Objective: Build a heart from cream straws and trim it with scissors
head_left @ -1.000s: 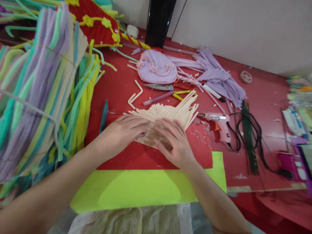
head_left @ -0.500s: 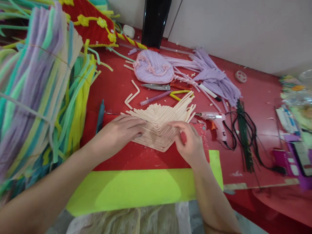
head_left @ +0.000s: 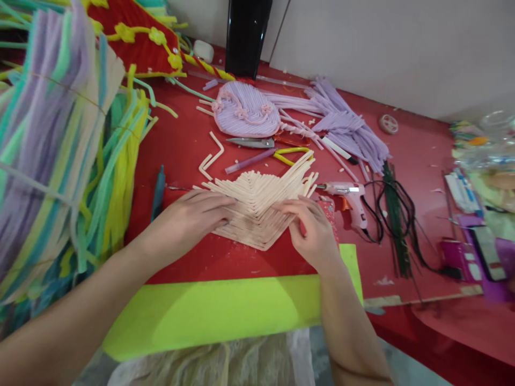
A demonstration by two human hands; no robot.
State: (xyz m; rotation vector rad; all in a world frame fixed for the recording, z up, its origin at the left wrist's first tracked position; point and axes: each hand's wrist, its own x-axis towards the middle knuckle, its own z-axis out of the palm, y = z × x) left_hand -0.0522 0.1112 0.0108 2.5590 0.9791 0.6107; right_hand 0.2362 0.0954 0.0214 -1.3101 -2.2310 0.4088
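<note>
A fan-shaped panel of cream pipe cleaners (head_left: 257, 214), bent into nested V shapes, lies flat on the red tabletop with loose ends sticking out at its upper right. My left hand (head_left: 197, 212) rests flat on its left side, fingers stretched out and together. On the right side, the fingertips of my right hand (head_left: 309, 228) touch the panel, with the fingers bent and the thumb apart below them. Two bent cream pipe cleaners (head_left: 211, 155) lie just beyond. Yellow-handled scissors (head_left: 292, 155) and a purple stick (head_left: 249, 161) are behind the panel.
Big bundles of coloured pipe cleaners (head_left: 48, 134) fill the left. A lilac oval piece (head_left: 245, 110) sits at the back. A pink glue gun (head_left: 348, 195) with a black cord lies right, beside dark green stems (head_left: 396, 225). A lime-green sheet (head_left: 217, 311) covers the front edge.
The whole view has shifted slightly, so things appear a little further left. Both hands stay in place on the cream panel.
</note>
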